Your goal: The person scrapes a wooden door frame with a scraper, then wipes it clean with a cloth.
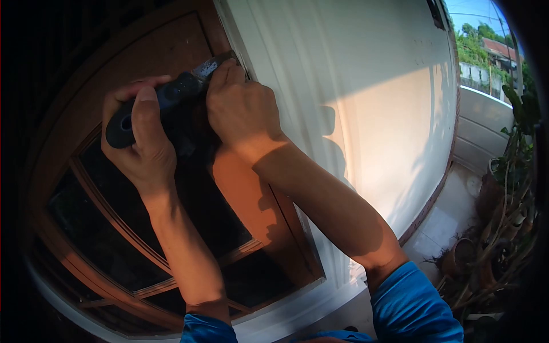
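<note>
My left hand (146, 123) is wrapped around the dark handle of a putty knife (182, 86), its thumb lying along the handle, which has a round hole at its end. White specks mark the metal blade. Close by the blade, my right hand (243, 106) is closed, fingers curled and pressed against it; their grip is partly hidden. The blade's tip is up at the edge of a brown wooden door (171, 51), where it meets the white frame (249, 46). Deep shadow obscures what lies below the handle.
Dark glass panes (86, 234) with wooden bars fill the door's lower part. A sunlit cream wall (383, 131) stands to the right. Beyond it are potted plants (460, 257), a tiled floor (440, 220) and a low white wall (483, 123).
</note>
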Tool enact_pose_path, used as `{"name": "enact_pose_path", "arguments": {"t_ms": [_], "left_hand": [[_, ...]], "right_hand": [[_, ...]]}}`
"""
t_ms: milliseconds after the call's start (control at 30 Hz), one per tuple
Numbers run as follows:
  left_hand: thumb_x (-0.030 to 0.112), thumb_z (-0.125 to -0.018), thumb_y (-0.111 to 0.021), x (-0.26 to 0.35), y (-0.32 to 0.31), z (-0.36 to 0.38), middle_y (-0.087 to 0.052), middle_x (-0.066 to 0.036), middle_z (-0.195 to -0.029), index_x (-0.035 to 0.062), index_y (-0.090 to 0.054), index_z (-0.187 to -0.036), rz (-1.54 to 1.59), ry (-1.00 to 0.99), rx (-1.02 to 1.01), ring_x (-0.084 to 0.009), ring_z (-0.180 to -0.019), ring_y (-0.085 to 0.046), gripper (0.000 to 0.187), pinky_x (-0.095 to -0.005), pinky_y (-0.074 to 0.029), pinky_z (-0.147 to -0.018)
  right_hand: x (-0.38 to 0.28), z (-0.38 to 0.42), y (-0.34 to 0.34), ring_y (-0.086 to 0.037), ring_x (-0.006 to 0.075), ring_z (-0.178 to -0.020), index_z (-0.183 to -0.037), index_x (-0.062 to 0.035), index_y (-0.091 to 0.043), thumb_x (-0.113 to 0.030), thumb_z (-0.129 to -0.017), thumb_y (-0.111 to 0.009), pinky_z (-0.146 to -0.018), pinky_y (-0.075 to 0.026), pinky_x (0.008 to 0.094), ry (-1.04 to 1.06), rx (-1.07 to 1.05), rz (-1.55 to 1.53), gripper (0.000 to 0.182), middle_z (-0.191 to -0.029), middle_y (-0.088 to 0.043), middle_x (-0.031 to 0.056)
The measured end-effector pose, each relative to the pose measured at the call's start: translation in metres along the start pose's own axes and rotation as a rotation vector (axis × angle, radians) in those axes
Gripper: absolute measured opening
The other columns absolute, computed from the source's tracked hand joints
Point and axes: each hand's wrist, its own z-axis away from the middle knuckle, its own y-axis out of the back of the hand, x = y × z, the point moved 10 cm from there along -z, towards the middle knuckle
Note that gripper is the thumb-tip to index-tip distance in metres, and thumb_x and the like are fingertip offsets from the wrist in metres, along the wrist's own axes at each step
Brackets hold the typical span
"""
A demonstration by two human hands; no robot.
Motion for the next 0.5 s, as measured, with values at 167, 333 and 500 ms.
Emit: {"name": "enact_pose_path", "arguments": {"t_ms": [167, 333, 500], "left_hand": [[0.012, -0.092, -0.056, 0.007, 0.006, 0.009, -0.071, -0.012, -0.089, -0.0002, -0.063, -0.090, -0.030, -0.042, -0.009, -0.0154, -0.085, -0.064, 0.014, -0.0288, -0.048, -0.084], [0.014, -0.091, -0.058, -0.004, -0.001, -0.020, -0.072, -0.011, -0.088, 0.0006, -0.063, -0.089, -0.009, 0.027, 0.022, -0.0146, -0.084, -0.064, 0.014, -0.0280, -0.047, -0.082], [0.013, -0.092, -0.057, 0.009, 0.004, 0.003, -0.072, -0.010, -0.088, 0.0007, -0.064, -0.089, -0.039, -0.082, -0.006, -0.0115, -0.081, -0.063, 0.014, -0.0259, -0.047, -0.080]], "right_hand": [[-0.005, 0.014, 0.008, -0.068, 0.0191, -0.055, -0.111, 0.0189, -0.061, -0.009, -0.080, -0.062, -0.047, -0.055, 0.0296, 0.040, -0.005, -0.040, 0.041, -0.078, -0.064, 0.0146], [0.003, -0.016, -0.001, -0.068, 0.0191, -0.055, -0.109, 0.0183, -0.062, -0.010, -0.081, -0.062, -0.046, -0.055, 0.0305, 0.027, -0.026, -0.052, 0.040, -0.079, -0.065, 0.0152], [-0.002, 0.006, 0.007, -0.068, 0.0201, -0.055, -0.108, 0.0177, -0.062, -0.009, -0.080, -0.061, -0.045, -0.054, 0.0312, 0.046, 0.050, -0.032, 0.038, -0.078, -0.066, 0.0160]]}}
